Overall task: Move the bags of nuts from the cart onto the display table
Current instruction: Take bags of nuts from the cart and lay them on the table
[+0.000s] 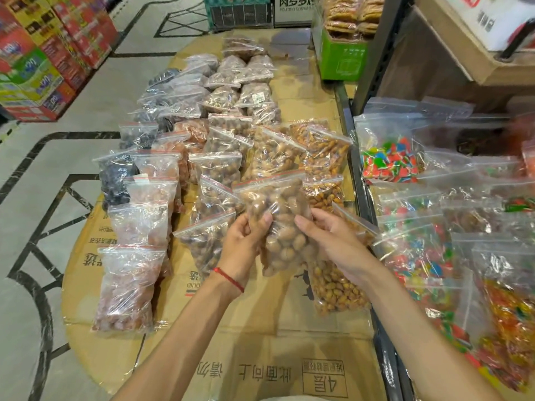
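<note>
Cardboard-covered display table (260, 328) lies nearest, printed "4层" and "此面向上" (both upside down from this side).

Above it both hands hold one clear zip bag of nuts (285, 244) with a red seal strip: the left hand (243, 244) curls its fingers round the bag's left edge, and the right hand (333, 241) pinches the right edge between thumb and fingers. The bag hangs upright over rows of other bags (220, 166) lying on the table, just left of the cart (354, 169), which holds bags of coloured sweets (388, 157). A far white box (293, 10) reads "肉多多".
</note>
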A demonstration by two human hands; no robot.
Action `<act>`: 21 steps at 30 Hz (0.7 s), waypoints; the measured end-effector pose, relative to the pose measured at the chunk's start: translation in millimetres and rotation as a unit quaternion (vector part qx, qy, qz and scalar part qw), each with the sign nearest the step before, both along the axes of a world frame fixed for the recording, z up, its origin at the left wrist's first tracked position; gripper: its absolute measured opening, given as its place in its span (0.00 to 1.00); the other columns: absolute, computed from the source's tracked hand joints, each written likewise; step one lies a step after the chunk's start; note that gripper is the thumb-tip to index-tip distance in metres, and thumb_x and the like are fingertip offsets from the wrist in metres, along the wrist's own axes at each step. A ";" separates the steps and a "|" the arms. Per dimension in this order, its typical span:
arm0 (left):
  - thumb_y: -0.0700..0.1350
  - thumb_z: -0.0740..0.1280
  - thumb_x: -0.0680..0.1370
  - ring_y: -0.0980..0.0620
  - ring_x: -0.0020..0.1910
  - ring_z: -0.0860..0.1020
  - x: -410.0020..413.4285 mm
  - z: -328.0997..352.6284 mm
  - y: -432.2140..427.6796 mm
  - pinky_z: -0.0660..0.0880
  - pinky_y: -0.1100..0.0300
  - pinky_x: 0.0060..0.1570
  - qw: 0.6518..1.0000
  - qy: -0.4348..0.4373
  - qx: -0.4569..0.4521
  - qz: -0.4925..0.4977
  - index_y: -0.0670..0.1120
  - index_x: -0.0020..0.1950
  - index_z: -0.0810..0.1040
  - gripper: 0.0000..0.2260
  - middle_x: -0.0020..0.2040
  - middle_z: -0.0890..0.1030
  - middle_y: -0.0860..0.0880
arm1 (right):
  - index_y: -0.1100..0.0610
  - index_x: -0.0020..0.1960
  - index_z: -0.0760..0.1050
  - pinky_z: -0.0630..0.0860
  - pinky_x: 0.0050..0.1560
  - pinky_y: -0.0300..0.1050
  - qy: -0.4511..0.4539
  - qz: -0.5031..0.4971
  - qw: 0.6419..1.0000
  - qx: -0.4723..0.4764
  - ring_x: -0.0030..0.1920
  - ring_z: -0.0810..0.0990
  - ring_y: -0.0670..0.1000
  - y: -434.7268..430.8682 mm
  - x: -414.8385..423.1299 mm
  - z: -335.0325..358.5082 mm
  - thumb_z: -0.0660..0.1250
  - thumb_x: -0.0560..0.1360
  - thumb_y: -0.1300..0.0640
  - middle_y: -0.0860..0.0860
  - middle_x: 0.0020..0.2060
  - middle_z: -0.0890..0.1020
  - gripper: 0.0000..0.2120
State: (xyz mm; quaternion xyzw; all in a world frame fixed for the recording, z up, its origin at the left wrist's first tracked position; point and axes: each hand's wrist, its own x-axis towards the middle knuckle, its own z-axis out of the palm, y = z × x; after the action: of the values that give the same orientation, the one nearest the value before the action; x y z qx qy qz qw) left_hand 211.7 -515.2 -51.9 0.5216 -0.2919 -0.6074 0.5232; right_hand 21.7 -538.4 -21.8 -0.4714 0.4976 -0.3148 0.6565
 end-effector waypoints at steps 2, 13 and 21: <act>0.50 0.76 0.77 0.45 0.47 0.85 0.8 -4.5 -14.2 0.82 0.48 0.49 1.000 -0.020 0.006 0.020 0.42 0.58 0.80 0.15 0.49 0.87 0.40 | 0.52 0.67 0.81 0.84 0.58 0.49 0.019 -0.015 0.999 -0.027 0.59 0.87 0.51 -7.8 8.9 -3.5 0.68 0.84 0.51 0.50 0.57 0.89 0.13; 0.46 0.70 0.82 0.42 0.41 0.81 -9.4 -42.9 -97.6 0.79 0.52 0.39 0.990 -0.017 0.094 0.104 0.44 0.74 0.65 0.23 0.55 0.82 0.40 | 0.53 0.70 0.77 0.77 0.70 0.63 0.199 0.017 0.978 -0.064 0.66 0.80 0.59 -92.1 37.1 -53.4 0.65 0.83 0.43 0.57 0.67 0.79 0.21; 0.42 0.63 0.83 0.42 0.44 0.84 -5.6 -70.4 -109.8 0.79 0.52 0.39 0.981 -0.110 0.138 0.079 0.53 0.62 0.72 0.09 0.51 0.85 0.39 | 0.44 0.71 0.77 0.73 0.75 0.57 0.208 0.047 0.973 -0.084 0.70 0.78 0.48 -106.8 49.5 -91.3 0.67 0.81 0.57 0.46 0.68 0.81 0.20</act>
State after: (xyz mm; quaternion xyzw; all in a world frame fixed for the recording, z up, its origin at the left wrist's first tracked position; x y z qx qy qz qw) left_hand 206.1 -625.0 -122.2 0.6736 -0.2190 -0.5375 0.4576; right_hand 71.1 -645.1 -113.0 -0.6026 0.5724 -0.2196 0.5108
